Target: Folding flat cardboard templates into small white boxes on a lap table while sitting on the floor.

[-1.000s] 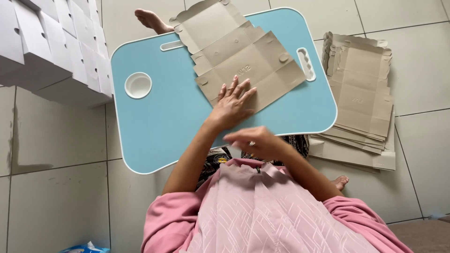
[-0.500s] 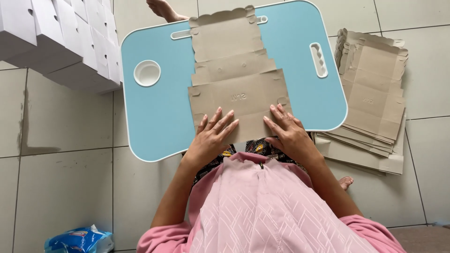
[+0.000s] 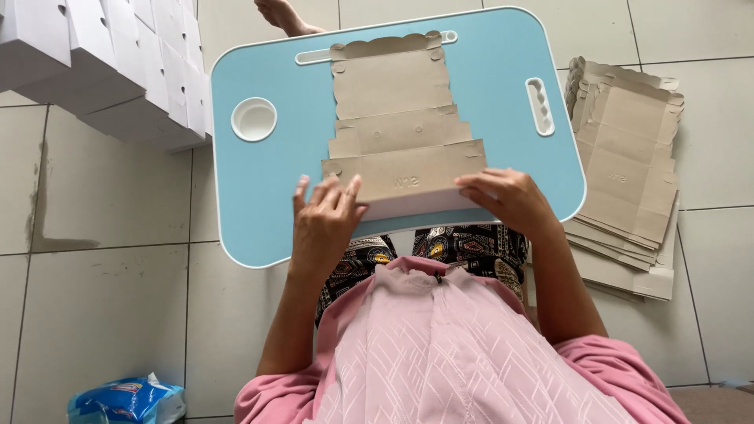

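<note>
Both hands, left hand (image 3: 323, 224) and right hand (image 3: 503, 200), press spread fingers on the cardboard sheet's (image 3: 397, 126) near fold; even pressure along the crease would likely keep it straight.

top: pink, short sleeves (image 3: 283, 396) ending above the elbows; forearms bare | scarf (image 3: 448, 353): paler pink, faint woven diamond-line pattern, draped down the front, small pin at its top | lap: black cloth (image 3: 471, 247) with a multicolour print | hands: left hand (image 3: 323, 222) and right hand (image 3: 506, 200) bare, no gloves
</note>
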